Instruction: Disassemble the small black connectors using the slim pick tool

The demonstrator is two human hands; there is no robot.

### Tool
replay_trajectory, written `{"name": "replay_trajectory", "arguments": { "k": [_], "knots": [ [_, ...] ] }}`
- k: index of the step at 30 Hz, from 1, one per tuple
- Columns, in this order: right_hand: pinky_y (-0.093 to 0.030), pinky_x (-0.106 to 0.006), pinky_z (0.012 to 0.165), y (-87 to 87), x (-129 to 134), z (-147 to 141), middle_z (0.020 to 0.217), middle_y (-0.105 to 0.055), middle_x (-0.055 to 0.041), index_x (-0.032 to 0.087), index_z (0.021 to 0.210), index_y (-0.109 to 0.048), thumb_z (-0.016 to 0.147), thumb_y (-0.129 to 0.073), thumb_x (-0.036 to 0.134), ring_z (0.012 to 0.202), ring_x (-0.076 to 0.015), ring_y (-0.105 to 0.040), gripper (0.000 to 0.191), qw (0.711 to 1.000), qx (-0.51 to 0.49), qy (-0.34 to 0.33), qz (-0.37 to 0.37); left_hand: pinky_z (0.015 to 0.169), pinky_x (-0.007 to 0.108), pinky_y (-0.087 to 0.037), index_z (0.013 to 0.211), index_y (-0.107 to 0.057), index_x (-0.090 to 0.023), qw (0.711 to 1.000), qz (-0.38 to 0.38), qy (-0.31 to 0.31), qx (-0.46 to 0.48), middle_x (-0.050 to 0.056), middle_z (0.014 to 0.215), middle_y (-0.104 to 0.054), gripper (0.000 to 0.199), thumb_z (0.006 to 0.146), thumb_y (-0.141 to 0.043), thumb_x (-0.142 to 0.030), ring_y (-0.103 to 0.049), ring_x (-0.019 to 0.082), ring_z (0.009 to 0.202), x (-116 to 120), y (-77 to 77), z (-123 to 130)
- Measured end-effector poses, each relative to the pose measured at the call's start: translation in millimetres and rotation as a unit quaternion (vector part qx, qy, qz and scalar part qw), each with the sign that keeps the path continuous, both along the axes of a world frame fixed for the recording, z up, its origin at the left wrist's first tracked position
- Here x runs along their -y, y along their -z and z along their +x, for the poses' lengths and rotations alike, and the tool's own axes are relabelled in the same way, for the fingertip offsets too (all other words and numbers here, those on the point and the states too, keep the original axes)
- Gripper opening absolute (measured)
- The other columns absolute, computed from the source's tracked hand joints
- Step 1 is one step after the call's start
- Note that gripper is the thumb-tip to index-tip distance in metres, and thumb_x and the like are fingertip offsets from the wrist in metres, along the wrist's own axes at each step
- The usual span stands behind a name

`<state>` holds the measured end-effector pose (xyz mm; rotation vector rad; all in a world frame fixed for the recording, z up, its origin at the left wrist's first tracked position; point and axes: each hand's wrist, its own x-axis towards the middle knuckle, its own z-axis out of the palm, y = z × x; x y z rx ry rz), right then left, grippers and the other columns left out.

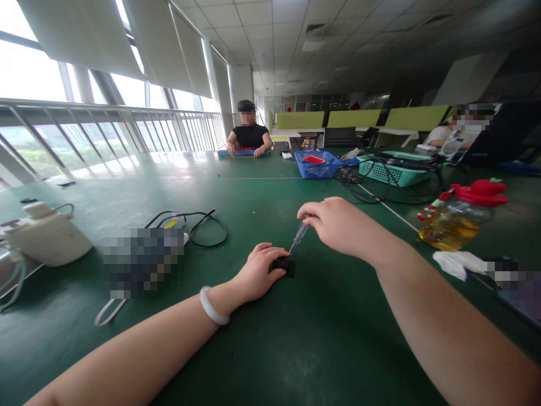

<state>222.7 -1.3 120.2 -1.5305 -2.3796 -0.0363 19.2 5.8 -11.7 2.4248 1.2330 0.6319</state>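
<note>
On the green table lies a small black part, too small to name, partly covered by my fingers. My left hand is closed around it and presses it to the tabletop. A screwdriver with a clear handle leans over the part, its tip touching or very near the top. The fingers of my right hand wrap round the upper end of that handle. A white bangle circles my left wrist.
Leftward are a white pot-like appliance and a black cable. Farther off stand a blue basket and a teal basket with tangled cables. A red-lidded bottle and white tissue are at right. Across sits a person.
</note>
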Motion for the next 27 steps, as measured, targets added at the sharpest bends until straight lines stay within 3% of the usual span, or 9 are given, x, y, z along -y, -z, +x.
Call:
{"name": "replay_trajectory", "arguments": {
  "k": [7,27],
  "knots": [
    [-0.042,-0.033,0.08,-3.3,-4,5,0.09,-0.072,-0.0026,0.028,0.094,-0.072,0.089,-0.048,0.032,0.092,-0.0228,-0.06,0.025,0.997,0.014,-0.06,0.035,0.109,0.047,-0.032,0.118,-0.059,-0.024,1.0,0.003,0.003,0.0,0.002,0.124,-0.062,0.038,0.08,-0.065,-0.022,-0.041,0.028,0.125,0,1.4,-1],
    [-0.041,-0.036,0.084,-5.9,-11,11,0.092,-0.074,-0.003,0.026,0.092,-0.075,0.09,-0.046,0.031,0.086,-0.0214,-0.063,0.029,0.998,0.044,-0.012,0.036,0.11,0.047,-0.031,0.116,-0.058,-0.025,1.0,-0.015,0.006,0.001,0.001,0.124,-0.061,0.038,0.079,-0.065,-0.02,-0.039,0.028,0.127,0,-2.9,-1]
  ]
}}
